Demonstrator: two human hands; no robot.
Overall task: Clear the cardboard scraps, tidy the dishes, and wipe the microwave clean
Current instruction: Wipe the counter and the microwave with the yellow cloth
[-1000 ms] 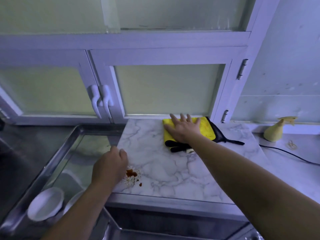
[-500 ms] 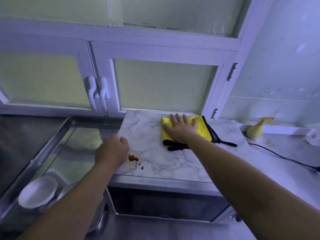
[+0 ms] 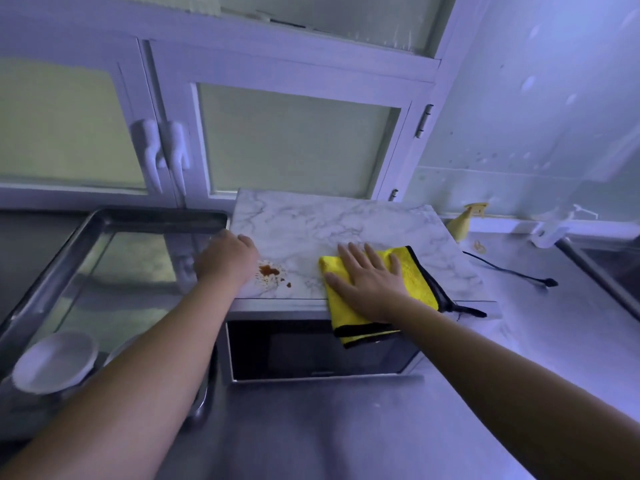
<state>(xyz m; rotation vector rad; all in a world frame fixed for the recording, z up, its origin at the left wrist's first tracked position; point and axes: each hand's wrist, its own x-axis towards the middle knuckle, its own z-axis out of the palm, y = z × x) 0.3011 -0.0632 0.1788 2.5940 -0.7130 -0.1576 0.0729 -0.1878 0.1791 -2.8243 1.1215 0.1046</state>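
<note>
Cloth drawn forward over the microwave top, stain not yet reached

The right hand (image 3: pixel 370 285) lies flat, fingers straight and spread, pressing the yellow cloth (image 3: pixel 415 277), which has slid from the back of the marbled microwave top (image 3: pixel 311 220) to its front right edge, one fold now hanging over the door. The left hand (image 3: pixel 225 261) sits at the top's left edge with its fingers hidden, so I cannot tell whether it clutches. The brown stain (image 3: pixel 269 271) beside it is unwiped and apart from the cloth, so the next stroke likely goes leftward
</note>
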